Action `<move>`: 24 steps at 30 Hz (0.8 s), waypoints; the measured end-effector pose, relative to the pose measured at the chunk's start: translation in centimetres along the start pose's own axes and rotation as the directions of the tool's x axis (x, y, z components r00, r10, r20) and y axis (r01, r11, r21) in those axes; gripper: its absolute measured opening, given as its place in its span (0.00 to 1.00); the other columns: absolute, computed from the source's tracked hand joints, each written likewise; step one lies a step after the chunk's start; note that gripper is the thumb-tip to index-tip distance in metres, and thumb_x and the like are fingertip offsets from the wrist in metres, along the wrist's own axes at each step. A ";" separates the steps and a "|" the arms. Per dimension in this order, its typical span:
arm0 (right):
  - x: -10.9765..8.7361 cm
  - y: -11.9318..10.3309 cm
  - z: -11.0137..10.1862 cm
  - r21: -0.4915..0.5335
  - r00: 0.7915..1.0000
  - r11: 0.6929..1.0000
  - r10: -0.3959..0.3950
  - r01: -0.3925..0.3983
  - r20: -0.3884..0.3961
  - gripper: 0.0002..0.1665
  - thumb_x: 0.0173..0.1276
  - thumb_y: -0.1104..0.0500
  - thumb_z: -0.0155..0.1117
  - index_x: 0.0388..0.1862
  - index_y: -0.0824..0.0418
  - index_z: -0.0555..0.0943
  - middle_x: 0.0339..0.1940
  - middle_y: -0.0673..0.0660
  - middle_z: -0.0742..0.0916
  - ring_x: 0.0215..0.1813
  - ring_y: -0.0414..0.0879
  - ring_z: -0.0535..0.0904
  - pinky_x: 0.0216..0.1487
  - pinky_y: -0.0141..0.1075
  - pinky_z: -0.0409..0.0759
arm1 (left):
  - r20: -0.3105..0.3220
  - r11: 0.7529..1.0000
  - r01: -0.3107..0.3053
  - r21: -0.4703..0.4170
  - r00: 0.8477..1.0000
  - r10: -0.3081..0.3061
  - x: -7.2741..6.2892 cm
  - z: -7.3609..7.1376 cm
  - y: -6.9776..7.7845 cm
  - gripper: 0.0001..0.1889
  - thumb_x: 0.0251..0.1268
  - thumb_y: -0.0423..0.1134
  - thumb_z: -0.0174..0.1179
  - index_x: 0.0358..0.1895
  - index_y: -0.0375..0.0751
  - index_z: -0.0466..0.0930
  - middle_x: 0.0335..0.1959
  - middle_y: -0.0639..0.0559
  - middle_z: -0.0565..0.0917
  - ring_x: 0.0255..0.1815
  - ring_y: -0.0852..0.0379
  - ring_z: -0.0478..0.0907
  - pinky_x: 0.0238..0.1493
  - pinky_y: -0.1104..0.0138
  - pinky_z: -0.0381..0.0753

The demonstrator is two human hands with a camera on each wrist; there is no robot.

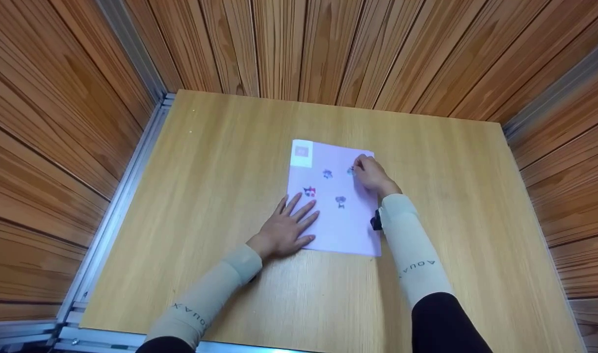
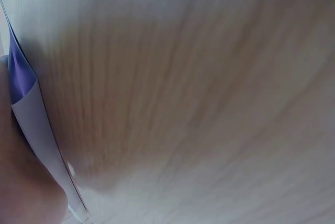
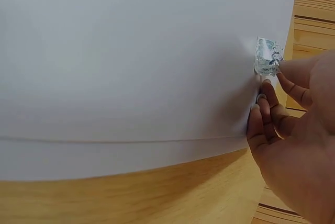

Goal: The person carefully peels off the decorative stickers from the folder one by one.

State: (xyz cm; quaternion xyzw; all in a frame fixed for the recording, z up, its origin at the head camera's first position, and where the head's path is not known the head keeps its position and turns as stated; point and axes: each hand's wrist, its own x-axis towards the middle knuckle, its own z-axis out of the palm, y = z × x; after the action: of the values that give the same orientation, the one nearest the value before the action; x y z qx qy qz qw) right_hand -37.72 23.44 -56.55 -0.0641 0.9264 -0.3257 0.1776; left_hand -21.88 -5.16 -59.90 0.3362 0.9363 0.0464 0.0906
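A light purple booklet (image 1: 348, 230) lies on the table with several small cartoon stickers on its face. The left hand (image 1: 284, 230) rests spread out over its lower left edge, fingers straight. Near the upper right corner, the right hand (image 1: 372, 175) pinches the edge of a clear sticker (image 3: 267, 56) with teal print between thumb and index finger. That sticker is partly lifted and curled against the booklet's surface, and the other fingers of the right hand touch the booklet. In the left wrist view, the booklet's edge (image 2: 44, 130) gapes a little beside the hand.
A white label (image 1: 301, 159) marks the booklet's upper left corner. The wooden table (image 1: 220, 162) is bordered by metal rails (image 1: 127, 191) and wood-panelled walls (image 1: 279, 49). Both forearms wear pale sleeves, and a small black device (image 1: 376, 220) sits at the right wrist.
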 end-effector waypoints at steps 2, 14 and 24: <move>-0.2 0.0 0.0 0.007 1.000 1.000 0.009 -0.009 0.002 0.14 0.83 0.58 0.42 0.56 0.65 0.70 0.53 0.63 0.73 0.55 0.57 0.71 0.55 0.47 0.72 | -0.010 1.000 -0.007 -0.001 1.000 0.007 -0.1 -0.1 0.1 0.37 0.79 0.67 0.33 0.84 0.58 0.45 0.86 0.54 0.42 0.85 0.38 0.31 0.80 0.39 0.34; -0.9 0.5 -0.3 0.071 1.000 0.997 0.021 -0.019 -0.016 0.14 0.84 0.58 0.41 0.57 0.66 0.68 0.54 0.63 0.73 0.54 0.56 0.71 0.55 0.45 0.72 | -0.005 1.000 -0.016 0.009 1.000 0.016 0.1 -0.1 0.4 0.38 0.78 0.68 0.31 0.84 0.58 0.44 0.86 0.55 0.41 0.85 0.39 0.29 0.80 0.40 0.32; -2.2 0.4 -1.2 0.120 0.999 0.992 0.048 -0.045 -0.015 0.14 0.84 0.57 0.42 0.56 0.65 0.69 0.48 0.61 0.76 0.47 0.52 0.71 0.45 0.40 0.71 | -0.016 1.000 -0.020 -0.007 1.000 0.019 0.6 -0.1 0.2 0.38 0.78 0.68 0.33 0.84 0.58 0.45 0.86 0.55 0.43 0.85 0.38 0.31 0.80 0.40 0.34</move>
State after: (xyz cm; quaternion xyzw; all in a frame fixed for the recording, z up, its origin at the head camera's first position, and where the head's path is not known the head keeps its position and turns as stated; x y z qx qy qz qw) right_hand -36.14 25.01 -55.27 -0.0288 0.9079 -0.3772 0.1806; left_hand -22.22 -4.61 -59.82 0.3446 0.9335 0.0531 0.0840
